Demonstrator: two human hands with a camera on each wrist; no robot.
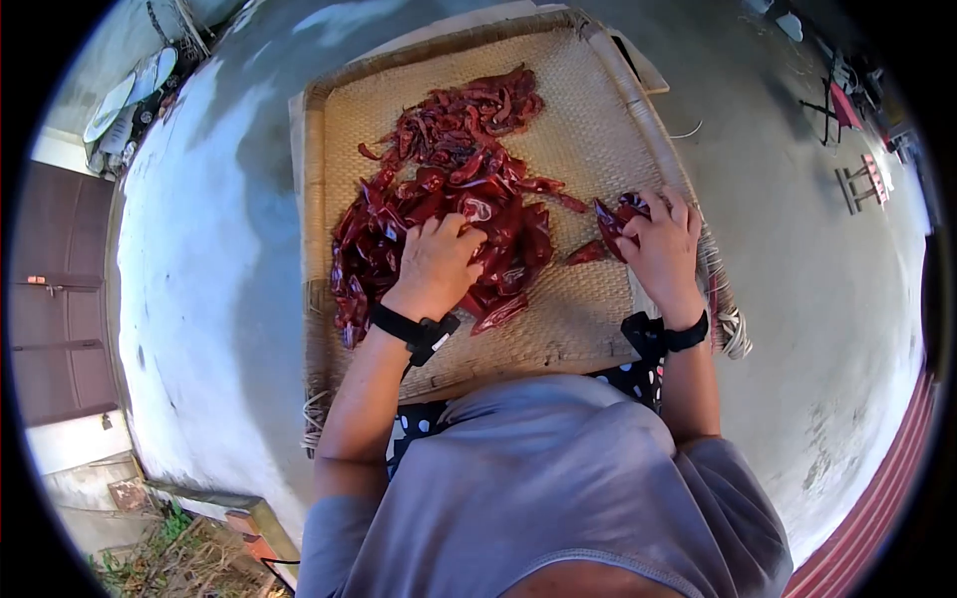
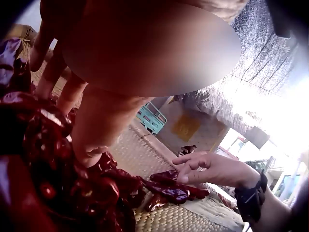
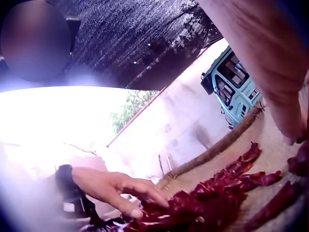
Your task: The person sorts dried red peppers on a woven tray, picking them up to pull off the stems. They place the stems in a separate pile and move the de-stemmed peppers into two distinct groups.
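A heap of glossy dried red chili peppers [image 1: 429, 204] covers the left and middle of a woven tray [image 1: 608, 120]. My left hand [image 1: 437, 267] reaches down onto the near part of this heap, fingers spread among the peppers. In the right wrist view the thumb and forefinger of that left hand [image 3: 118, 191] stand apart at the heap's edge. Over a few separate chili peppers [image 1: 608, 224] on the tray's right side, my right hand [image 1: 663, 249] rests with bent, loose fingers. The left wrist view has these peppers [image 2: 169, 191] right under the right fingertips.
The tray has a raised rim [image 1: 454, 45] bound with cord at the near corners. A concrete floor [image 1: 788, 329] surrounds it. A small stool [image 1: 863, 184] stands at far right, and a brown door [image 1: 62, 289] is at left. A turquoise vehicle [image 3: 234, 87] is parked beyond.
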